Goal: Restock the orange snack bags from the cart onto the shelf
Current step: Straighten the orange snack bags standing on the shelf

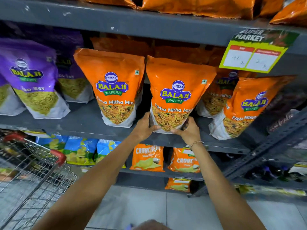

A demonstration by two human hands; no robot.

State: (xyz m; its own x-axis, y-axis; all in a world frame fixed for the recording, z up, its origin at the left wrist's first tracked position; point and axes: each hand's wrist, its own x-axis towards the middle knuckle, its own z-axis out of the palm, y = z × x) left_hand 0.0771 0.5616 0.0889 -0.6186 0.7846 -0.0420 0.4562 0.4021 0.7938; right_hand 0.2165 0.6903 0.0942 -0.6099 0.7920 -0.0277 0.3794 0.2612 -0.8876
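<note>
An orange Balaji Tikha Mitha Mix bag (176, 83) stands upright at the front of the grey middle shelf (86, 123). My left hand (144, 127) grips its bottom left corner and my right hand (187, 130) grips its bottom right corner. Another orange bag (113, 80) stands just to its left, and a third orange bag (249, 107) leans at the right. More orange bags sit behind them in shadow. The wire cart (33, 171) with red handle ends is at the lower left; its contents are blurred.
Purple Balaji sev bags (29, 77) fill the shelf's left part. A yellow price tag (252, 53) hangs from the shelf above, which holds more orange bags (199, 5). Below are blue chip bags (79, 151) and orange Crunchex bags (147, 156). A slotted shelf upright (265, 146) stands at right.
</note>
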